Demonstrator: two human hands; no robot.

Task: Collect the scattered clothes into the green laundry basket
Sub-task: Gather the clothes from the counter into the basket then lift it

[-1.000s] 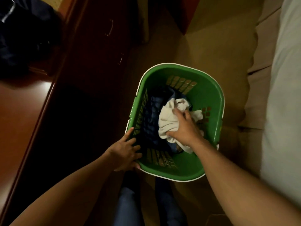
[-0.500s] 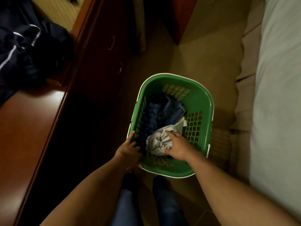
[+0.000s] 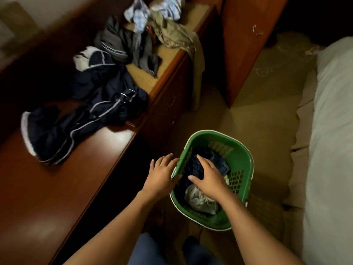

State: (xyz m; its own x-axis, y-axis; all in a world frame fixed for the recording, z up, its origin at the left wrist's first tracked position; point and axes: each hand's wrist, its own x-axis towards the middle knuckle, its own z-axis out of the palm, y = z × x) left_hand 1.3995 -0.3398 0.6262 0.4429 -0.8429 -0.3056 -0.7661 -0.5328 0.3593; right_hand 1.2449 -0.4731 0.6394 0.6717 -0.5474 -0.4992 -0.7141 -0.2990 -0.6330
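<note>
The green laundry basket (image 3: pixel 242 165) stands on the floor in front of my legs. Inside it lie dark blue jeans (image 3: pixel 219 161) and a crumpled white cloth (image 3: pixel 198 197). My right hand (image 3: pixel 209 176) hovers over the basket with fingers spread, holding nothing. My left hand (image 3: pixel 162 175) rests against the basket's left rim, thumb at the edge, fingers loose. On the dresser top lie a navy striped jacket (image 3: pixel 86 113), a grey garment (image 3: pixel 124 46), a blue-and-white checked cloth (image 3: pixel 152 10) and a beige garment (image 3: pixel 172 31).
A long red-brown dresser (image 3: pixel 63 188) runs along the left. A wooden wardrobe (image 3: pixel 246 44) stands at the back. A bed with a pale cover (image 3: pixel 332 150) lines the right side. Tan floor (image 3: pixel 257 119) lies between them.
My right hand has let go of the white cloth, which now lies in the basket, and opened above it. The view has tilted up, showing the clothes on the dresser.
</note>
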